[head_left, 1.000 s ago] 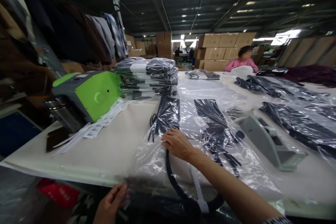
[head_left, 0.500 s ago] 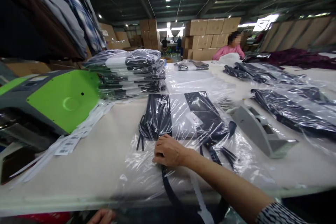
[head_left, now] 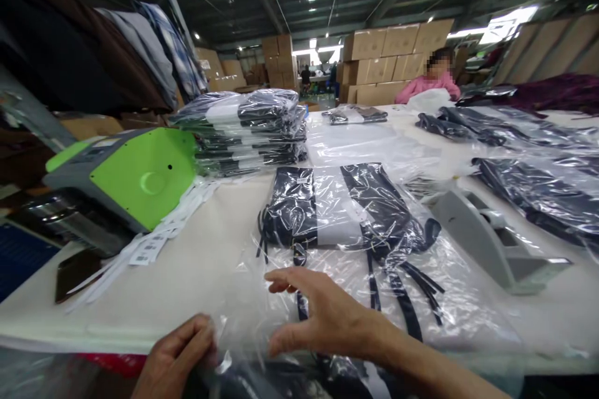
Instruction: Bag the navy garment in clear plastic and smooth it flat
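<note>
A clear plastic bag (head_left: 449,312) lies on the white table (head_left: 187,274) in front of me, with a folded black garment (head_left: 299,212) and its black straps inside. My right hand (head_left: 322,315) hovers over the bag's near end, fingers spread and thumb apart, touching the plastic. At the table's front edge my left hand (head_left: 175,355) has its fingers closed on the bag's open mouth.
A green and grey machine (head_left: 126,177) stands at left, with white barcode tags (head_left: 154,240) beside it. A stack of bagged black garments (head_left: 253,131) sits behind. A grey tape dispenser (head_left: 491,243) is at right. A person in pink sits far back by cardboard boxes (head_left: 397,56).
My right hand has drawn back from the garment toward the bag's near end and spread its fingers. My left hand has come up into view, gripping the bag's mouth.
</note>
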Available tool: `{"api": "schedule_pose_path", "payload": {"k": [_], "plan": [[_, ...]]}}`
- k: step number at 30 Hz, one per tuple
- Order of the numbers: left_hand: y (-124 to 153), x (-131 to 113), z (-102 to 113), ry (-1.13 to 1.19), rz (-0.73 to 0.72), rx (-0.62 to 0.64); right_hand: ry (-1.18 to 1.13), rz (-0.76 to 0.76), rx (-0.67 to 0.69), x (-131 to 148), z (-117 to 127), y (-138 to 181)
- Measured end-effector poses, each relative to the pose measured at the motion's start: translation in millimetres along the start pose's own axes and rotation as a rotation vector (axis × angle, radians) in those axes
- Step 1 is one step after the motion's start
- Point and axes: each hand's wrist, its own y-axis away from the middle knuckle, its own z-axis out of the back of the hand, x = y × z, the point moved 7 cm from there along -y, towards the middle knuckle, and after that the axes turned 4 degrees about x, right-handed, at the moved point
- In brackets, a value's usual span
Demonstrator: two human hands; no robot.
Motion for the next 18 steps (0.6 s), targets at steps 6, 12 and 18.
{"api": "schedule_pose_path", "payload": {"k": [6,12,18], "plan": [[-85,-139,-130,0.172,-0.347,0.435,-0.136,-0.159,-0.349,-38,34,-8],[-138,-143,-131,-0.28,-0.634,0.173,-0.198,-0.438,-0.491,-136,82,-10],[-143,-91,-80,-0.632,-0.606,0.1,-0.291,-0.423,-0.462,-138,82,-3]]}}
